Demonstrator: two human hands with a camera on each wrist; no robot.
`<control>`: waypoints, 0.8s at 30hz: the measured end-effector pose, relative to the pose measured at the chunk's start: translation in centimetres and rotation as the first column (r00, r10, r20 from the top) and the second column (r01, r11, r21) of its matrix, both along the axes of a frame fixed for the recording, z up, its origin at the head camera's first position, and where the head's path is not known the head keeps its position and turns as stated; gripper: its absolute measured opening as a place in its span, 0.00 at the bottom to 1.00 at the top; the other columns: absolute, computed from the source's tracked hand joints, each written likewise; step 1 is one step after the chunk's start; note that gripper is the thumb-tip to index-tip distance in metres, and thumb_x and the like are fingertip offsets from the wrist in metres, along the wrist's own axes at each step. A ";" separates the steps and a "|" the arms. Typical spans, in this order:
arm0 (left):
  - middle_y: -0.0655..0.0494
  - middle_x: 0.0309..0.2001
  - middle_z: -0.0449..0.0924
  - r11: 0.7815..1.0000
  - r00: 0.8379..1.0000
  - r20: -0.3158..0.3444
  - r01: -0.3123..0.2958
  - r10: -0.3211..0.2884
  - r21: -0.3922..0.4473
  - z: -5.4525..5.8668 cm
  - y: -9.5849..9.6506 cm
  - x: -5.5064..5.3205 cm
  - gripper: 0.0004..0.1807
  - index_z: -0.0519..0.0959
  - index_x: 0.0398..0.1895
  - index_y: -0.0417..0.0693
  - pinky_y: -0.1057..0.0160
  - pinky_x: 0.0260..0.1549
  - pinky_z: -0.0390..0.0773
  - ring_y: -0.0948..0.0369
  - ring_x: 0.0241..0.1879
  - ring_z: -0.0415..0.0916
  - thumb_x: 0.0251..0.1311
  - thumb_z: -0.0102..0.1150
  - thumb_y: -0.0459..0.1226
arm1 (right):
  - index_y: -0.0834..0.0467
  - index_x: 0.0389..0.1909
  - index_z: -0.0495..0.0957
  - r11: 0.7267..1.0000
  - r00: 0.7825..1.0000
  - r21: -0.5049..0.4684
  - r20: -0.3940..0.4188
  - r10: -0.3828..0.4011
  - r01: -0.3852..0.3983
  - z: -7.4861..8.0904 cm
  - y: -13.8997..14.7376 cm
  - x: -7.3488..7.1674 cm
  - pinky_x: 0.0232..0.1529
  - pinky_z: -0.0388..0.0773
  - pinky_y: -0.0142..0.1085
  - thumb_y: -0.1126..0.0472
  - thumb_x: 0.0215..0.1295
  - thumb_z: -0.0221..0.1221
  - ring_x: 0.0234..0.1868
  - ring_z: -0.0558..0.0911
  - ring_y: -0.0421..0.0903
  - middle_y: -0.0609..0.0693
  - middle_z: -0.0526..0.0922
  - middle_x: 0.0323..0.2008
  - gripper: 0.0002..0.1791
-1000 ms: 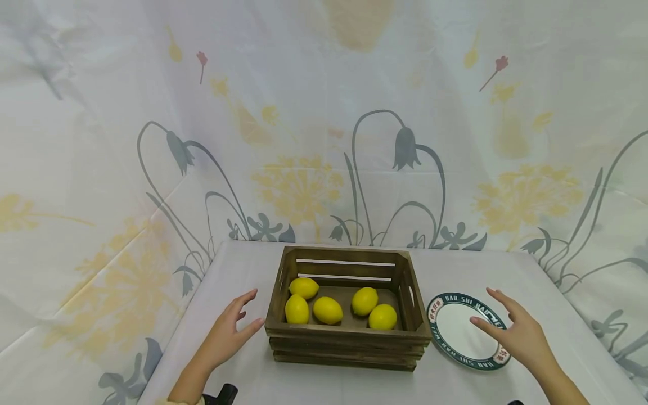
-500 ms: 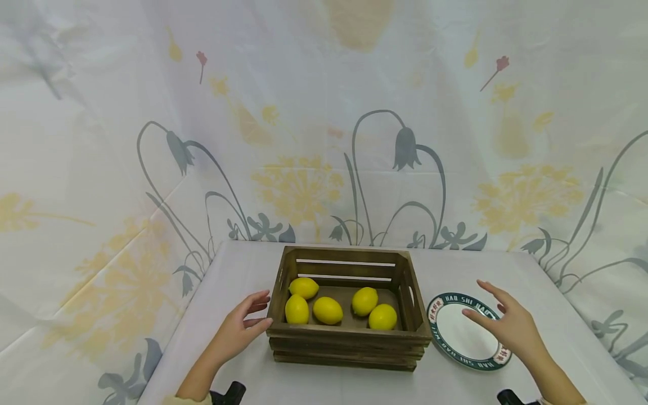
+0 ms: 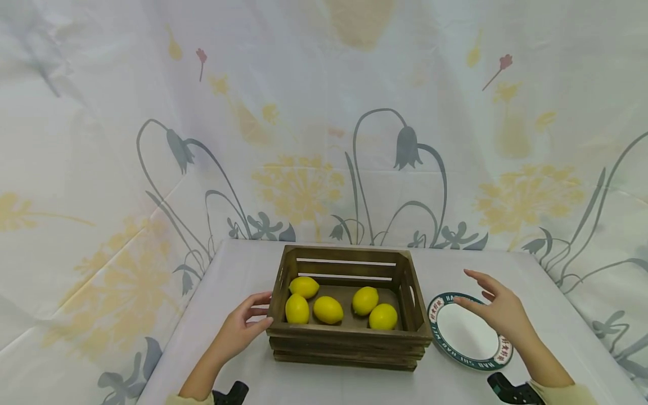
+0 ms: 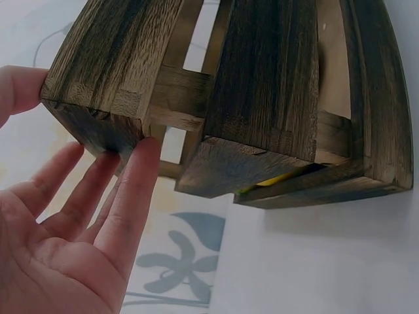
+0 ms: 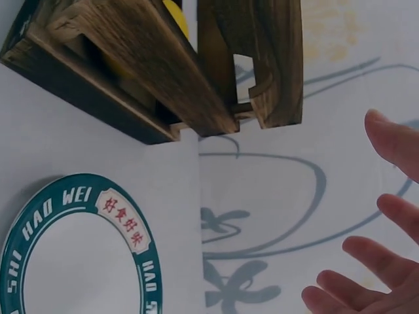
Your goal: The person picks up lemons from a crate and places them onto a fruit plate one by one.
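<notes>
A brown slatted wooden crate stands on the white table, with several yellow lemons inside. My left hand is at the crate's left end. In the left wrist view, its fingertips touch the end of the top slat, and the thumb tip meets that slat's corner; the fingers are fairly straight. My right hand hovers over the right part of a white plate with a green lettered rim. Its fingers are spread and hold nothing, apart from the crate's right end.
The white table ends at the back and left against a hanging cloth printed with flowers. The plate lies close beside the crate's right front corner. Dark wrist devices show on both forearms.
My left hand has moved right and reached the crate's left end. The right hand has moved left and farther up over the plate toward the crate. Crate, lemons and plate stay put.
</notes>
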State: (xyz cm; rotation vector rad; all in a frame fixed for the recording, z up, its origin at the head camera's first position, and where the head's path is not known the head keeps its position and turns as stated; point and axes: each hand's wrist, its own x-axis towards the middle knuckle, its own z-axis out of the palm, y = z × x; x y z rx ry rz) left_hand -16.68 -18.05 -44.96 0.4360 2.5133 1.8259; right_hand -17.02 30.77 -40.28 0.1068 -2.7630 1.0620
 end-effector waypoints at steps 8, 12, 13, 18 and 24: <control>0.41 0.57 0.70 1.000 1.000 0.002 -0.004 0.004 0.018 -0.2 0.0 0.0 0.26 0.68 0.60 0.39 0.63 0.43 0.78 0.48 0.49 0.73 0.57 0.61 0.33 | 0.65 0.64 0.63 0.999 0.999 -0.027 -0.023 0.042 -0.042 0.8 -0.8 -1.1 0.53 0.67 0.58 0.51 0.55 0.66 0.57 0.65 0.71 0.72 0.64 0.59 0.39; 0.41 0.57 0.70 1.000 1.000 0.005 -0.009 0.009 0.020 -0.2 0.1 0.0 0.26 0.68 0.60 0.39 0.63 0.43 0.78 0.48 0.49 0.73 0.57 0.62 0.33 | 0.64 0.64 0.63 0.996 0.998 -0.054 -0.017 0.063 -0.064 1.2 -1.1 -1.5 0.53 0.67 0.58 0.51 0.56 0.66 0.57 0.66 0.71 0.71 0.64 0.60 0.39; 0.41 0.57 0.70 1.000 1.000 0.005 -0.009 0.009 0.021 -0.2 0.1 0.0 0.26 0.68 0.60 0.39 0.63 0.43 0.78 0.48 0.50 0.73 0.57 0.62 0.33 | 0.64 0.64 0.63 0.996 0.998 -0.058 -0.015 0.067 -0.068 1.3 -1.2 -1.6 0.53 0.67 0.58 0.51 0.56 0.65 0.57 0.66 0.71 0.70 0.65 0.60 0.39; 0.41 0.57 0.70 1.000 1.000 0.010 -0.013 0.012 0.019 -0.1 0.0 0.0 0.26 0.69 0.59 0.39 0.63 0.43 0.78 0.48 0.49 0.73 0.57 0.62 0.34 | 0.64 0.64 0.64 0.994 0.996 -0.061 0.000 0.089 -0.088 1.9 -1.6 -2.1 0.52 0.69 0.58 0.51 0.57 0.65 0.56 0.67 0.71 0.69 0.65 0.60 0.38; 0.42 0.56 0.71 1.000 0.999 0.022 -0.028 0.028 0.008 0.0 0.1 0.1 0.25 0.70 0.58 0.39 0.63 0.43 0.78 0.48 0.49 0.73 0.57 0.62 0.33 | 0.64 0.63 0.64 0.988 0.992 -0.095 0.009 0.126 -0.124 2.3 -2.1 -2.7 0.51 0.69 0.58 0.52 0.58 0.64 0.57 0.67 0.70 0.69 0.66 0.60 0.36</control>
